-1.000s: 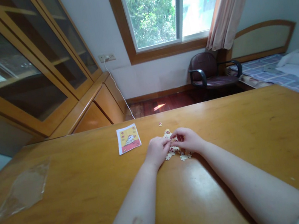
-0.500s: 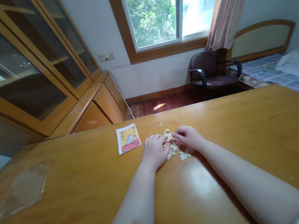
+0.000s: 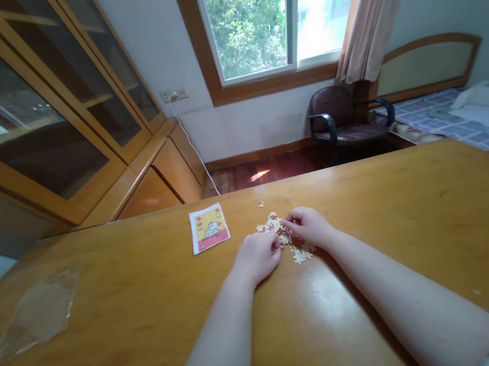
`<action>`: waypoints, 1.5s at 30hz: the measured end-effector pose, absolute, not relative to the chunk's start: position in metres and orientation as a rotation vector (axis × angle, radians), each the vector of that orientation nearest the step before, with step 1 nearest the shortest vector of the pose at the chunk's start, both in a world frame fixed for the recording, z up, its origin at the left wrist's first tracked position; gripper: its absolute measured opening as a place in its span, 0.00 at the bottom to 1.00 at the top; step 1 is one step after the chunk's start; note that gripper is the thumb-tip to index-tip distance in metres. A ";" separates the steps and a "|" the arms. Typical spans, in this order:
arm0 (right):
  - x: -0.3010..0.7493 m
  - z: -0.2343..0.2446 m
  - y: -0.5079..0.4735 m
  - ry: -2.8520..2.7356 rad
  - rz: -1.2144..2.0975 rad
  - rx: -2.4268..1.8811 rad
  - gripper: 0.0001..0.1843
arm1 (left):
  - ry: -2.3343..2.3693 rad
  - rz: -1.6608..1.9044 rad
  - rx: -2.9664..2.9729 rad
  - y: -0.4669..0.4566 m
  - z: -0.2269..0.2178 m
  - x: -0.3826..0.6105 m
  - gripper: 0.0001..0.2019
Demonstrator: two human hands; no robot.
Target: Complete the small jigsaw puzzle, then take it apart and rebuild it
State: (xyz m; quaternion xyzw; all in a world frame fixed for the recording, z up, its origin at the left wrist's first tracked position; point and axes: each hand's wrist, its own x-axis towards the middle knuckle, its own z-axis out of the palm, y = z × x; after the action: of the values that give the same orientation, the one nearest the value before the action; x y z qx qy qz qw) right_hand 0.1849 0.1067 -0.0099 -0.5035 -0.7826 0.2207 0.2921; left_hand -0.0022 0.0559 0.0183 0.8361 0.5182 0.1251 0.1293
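A wide wooden table (image 3: 132, 326) fills the lower half of the view, bare and glossy over most of its top. Glass-fronted cabinets (image 3: 50, 115) stand beyond it at 10 o'clock, a window (image 3: 253, 13) with a pale curtain (image 3: 365, 6) at 12 o'clock, and a bed (image 3: 472, 114) at 2 o'clock with a dark armchair (image 3: 346, 119) just beside it. On the table, a crumpled clear plastic bag (image 3: 36, 311) lies well apart at 9 o'clock from the hands. A small picture card (image 3: 208, 228) (yellow, with a white cartoon figure) lies flat at 10 o'clock from the left hand (image 3: 257, 256). That hand rests on the table with fingers curled in, knuckles touching the near edge of a loose heap of puzzle pieces (image 3: 275, 226); whether it holds a piece cannot be told. The right hand (image 3: 310, 226) sits at 3 o'clock of the heap, fingertips drawn together onto the pieces, and a grip cannot be made out. A few joined pieces (image 3: 302, 254) lie between the wrists, and one stray piece (image 3: 260, 204) lies at 12 o'clock from the heap
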 end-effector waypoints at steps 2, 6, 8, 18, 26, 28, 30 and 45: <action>0.185 -0.011 0.107 -2.100 0.598 -1.341 0.14 | 1.477 0.462 2.365 0.060 0.016 -0.004 0.06; 0.186 -0.013 0.108 -2.109 0.596 -1.342 0.13 | 1.582 0.740 2.175 0.071 0.009 -0.012 0.08; 0.186 -0.012 0.107 -2.101 0.569 -1.329 0.12 | 1.609 0.870 2.070 0.076 0.006 -0.015 0.08; 0.181 -0.007 0.101 -2.143 0.652 -1.138 0.08 | 1.377 0.964 2.008 0.077 -0.005 -0.005 0.10; 0.184 -0.009 0.104 -2.085 0.609 -1.205 0.08 | 1.809 0.813 2.115 0.080 -0.004 -0.017 0.13; 0.185 -0.010 0.104 -2.074 0.610 -1.220 0.08 | 1.947 0.679 2.116 0.079 -0.004 -0.018 0.12; 0.184 -0.010 0.104 -2.067 0.613 -1.231 0.08 | 1.997 0.555 2.146 0.077 -0.004 -0.017 0.14; 0.184 -0.008 0.103 -2.078 0.629 -1.242 0.09 | 1.985 0.466 2.074 0.080 -0.005 -0.010 0.11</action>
State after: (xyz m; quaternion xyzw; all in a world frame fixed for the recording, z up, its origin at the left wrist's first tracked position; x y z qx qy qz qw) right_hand 0.1840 0.1025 -0.0075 -0.4713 -0.7885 0.2389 0.3148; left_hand -0.0098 0.0805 -0.0048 0.7083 0.6778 0.1590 0.1162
